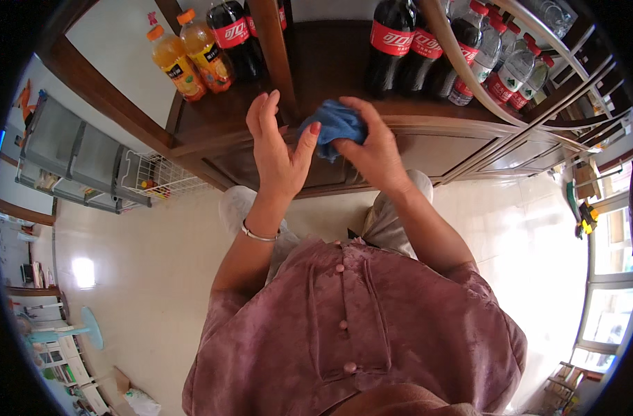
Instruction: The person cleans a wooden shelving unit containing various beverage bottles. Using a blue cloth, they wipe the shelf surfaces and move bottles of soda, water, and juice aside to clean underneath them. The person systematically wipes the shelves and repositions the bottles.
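Observation:
My right hand point(374, 148) grips a crumpled blue cloth point(337, 125) just in front of the dark wooden cabinet's shelf point(321, 67). Beside it, to the left, my left hand point(280, 151) is raised with its fingers apart and nothing held in it. Its thumb tip overlaps the cloth's left edge in the view; whether the two touch I cannot tell. A bangle point(259, 237) circles my left wrist. Beyond my left hand stand two orange juice bottles point(206, 57) and a cola bottle point(235, 39). Another large cola bottle point(392, 47) stands beyond my right hand.
An upright wooden post point(273, 52) divides the shelf. Several water bottles point(514, 78) stand at the right behind a curved wooden edge point(454, 57). A white wire basket point(158, 174) and a grey rack point(69, 151) sit at the left. A light blue fan point(90, 327) stands lower left.

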`<act>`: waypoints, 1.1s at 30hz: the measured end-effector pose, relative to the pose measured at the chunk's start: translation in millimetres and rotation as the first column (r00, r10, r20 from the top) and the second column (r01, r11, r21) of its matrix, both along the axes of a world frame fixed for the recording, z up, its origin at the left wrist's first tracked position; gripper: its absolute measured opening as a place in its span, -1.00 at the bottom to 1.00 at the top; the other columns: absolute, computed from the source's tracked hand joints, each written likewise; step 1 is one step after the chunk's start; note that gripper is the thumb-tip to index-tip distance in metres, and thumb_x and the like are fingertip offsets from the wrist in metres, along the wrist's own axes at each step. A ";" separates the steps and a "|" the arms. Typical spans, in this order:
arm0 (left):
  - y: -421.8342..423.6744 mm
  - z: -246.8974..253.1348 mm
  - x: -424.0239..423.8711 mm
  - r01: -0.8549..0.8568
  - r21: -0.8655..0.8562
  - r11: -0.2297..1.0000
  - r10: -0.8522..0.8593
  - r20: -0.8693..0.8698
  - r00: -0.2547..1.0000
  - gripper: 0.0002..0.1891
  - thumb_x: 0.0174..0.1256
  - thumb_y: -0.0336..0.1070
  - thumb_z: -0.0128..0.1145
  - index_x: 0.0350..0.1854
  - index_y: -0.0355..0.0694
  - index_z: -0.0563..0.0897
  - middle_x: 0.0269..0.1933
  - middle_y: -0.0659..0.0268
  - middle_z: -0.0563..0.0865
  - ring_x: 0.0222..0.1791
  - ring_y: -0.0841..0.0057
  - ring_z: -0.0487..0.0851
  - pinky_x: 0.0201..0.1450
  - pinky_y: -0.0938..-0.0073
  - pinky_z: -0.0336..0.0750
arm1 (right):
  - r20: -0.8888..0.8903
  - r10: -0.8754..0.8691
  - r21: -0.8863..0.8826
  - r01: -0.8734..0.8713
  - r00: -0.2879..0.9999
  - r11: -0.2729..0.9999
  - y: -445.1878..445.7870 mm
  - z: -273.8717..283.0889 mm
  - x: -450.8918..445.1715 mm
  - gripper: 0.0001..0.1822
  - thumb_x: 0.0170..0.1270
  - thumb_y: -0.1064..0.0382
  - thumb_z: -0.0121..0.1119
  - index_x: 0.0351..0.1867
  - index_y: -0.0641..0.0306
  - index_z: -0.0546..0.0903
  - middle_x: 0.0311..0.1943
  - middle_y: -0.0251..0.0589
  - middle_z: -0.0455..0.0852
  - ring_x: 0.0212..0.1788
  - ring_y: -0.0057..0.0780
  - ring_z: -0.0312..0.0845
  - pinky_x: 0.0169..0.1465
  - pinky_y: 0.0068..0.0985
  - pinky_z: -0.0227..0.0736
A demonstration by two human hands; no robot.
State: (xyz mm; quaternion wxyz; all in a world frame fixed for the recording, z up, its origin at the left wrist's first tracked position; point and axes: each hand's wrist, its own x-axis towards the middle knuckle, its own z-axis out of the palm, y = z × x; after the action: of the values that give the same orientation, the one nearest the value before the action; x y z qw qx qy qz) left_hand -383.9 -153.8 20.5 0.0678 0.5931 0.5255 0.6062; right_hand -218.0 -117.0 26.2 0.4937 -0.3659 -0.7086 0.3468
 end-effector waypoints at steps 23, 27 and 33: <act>67.1 -13.0 -68.4 -0.324 0.098 0.941 0.338 -0.211 0.917 -0.73 0.05 -0.43 0.20 -0.14 -0.18 0.64 -0.08 0.14 0.68 -0.15 0.04 0.68 -0.14 0.22 0.60 | 0.243 -0.554 0.221 0.510 0.796 0.831 89.2 3.2 29.0 -0.42 0.14 0.19 0.42 0.14 0.44 0.52 -0.15 0.13 0.67 -0.15 0.04 0.65 -0.07 -0.23 0.57; 67.5 -18.4 -64.9 -0.363 0.100 0.926 0.376 -0.305 0.875 -0.70 0.04 -0.41 0.21 -0.11 -0.16 0.62 -0.06 0.17 0.67 -0.17 0.06 0.68 -0.18 0.21 0.61 | 0.252 -0.582 0.341 0.492 0.773 0.801 101.6 -4.2 22.2 -0.39 0.12 0.16 0.44 0.14 0.44 0.49 -0.13 0.19 0.68 -0.09 0.16 0.64 -0.05 -0.14 0.56; 68.3 -21.5 -65.3 -0.368 0.160 0.916 0.402 -0.346 0.848 -0.68 0.02 -0.42 0.22 -0.10 -0.18 0.59 -0.03 0.17 0.66 -0.12 0.09 0.67 -0.15 0.20 0.60 | 0.169 -0.469 0.189 0.439 0.867 0.878 123.1 -3.1 -14.3 -0.41 0.06 0.15 0.47 0.07 0.40 0.51 -0.13 0.25 0.71 -0.03 0.17 0.65 0.02 -0.15 0.56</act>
State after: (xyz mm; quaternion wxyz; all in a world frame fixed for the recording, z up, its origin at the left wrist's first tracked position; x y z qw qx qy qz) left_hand -449.2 -85.5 -1.0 -0.1818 0.5819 0.6098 0.5064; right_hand -232.3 6.1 23.1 0.5089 -0.5206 -0.6735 0.1280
